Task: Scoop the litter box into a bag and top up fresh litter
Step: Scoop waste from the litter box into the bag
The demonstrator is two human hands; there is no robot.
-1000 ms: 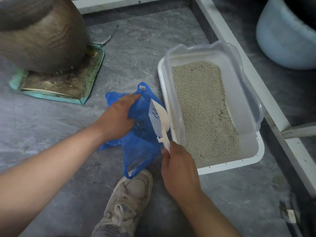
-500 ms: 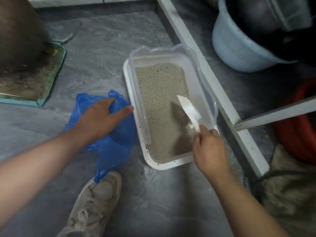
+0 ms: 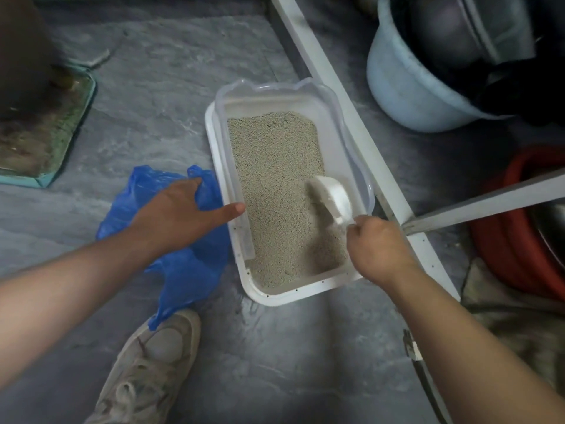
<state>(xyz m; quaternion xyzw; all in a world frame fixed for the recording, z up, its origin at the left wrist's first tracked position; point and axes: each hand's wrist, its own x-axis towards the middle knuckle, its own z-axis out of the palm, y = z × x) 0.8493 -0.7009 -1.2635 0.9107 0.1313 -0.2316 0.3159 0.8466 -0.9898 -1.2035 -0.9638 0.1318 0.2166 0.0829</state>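
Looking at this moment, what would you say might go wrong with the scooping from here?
The bag lies collapsed on the floor under the left hand, so a scoop load could miss its mouth. The scoop sits close to the box wall; flicking could throw litter out.

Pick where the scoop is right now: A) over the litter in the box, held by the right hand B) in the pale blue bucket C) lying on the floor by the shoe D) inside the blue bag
A: the right hand grips the white scoop by its handle, bowl over the litter inside the litter box.
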